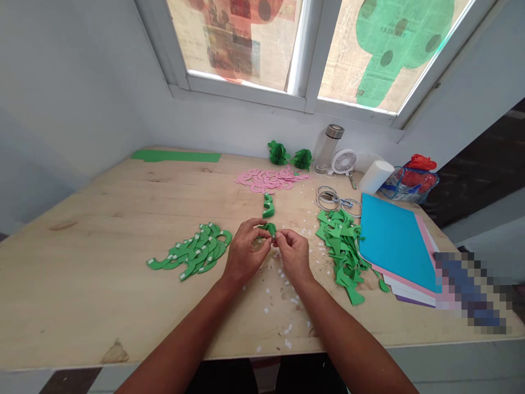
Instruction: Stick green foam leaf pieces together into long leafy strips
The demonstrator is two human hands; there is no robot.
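Near the middle of the table, my left hand (248,249) pinches a small green foam cutout (268,229) between thumb and fingers. My right hand (293,253) meets it from the other side, thumb and forefinger pressed together at the cutout's right end; whether they grip the foam or a tiny white bit there is too small to tell. Just beyond my hands stands a small stack of curved green cutouts (268,206). A spread pile of curved green pieces with white tabs (199,251) lies left of my left hand. Green offcuts (342,246) are heaped to the right.
White paper scraps (287,328) litter the wood table (102,246). Pink cutouts (268,179) and green pleated ornaments (279,154) lie farther back. Scissors (328,196), a glass bottle (328,148), a small fan (343,161), a white roll (376,176) and coloured sheets (394,235) occupy the right.
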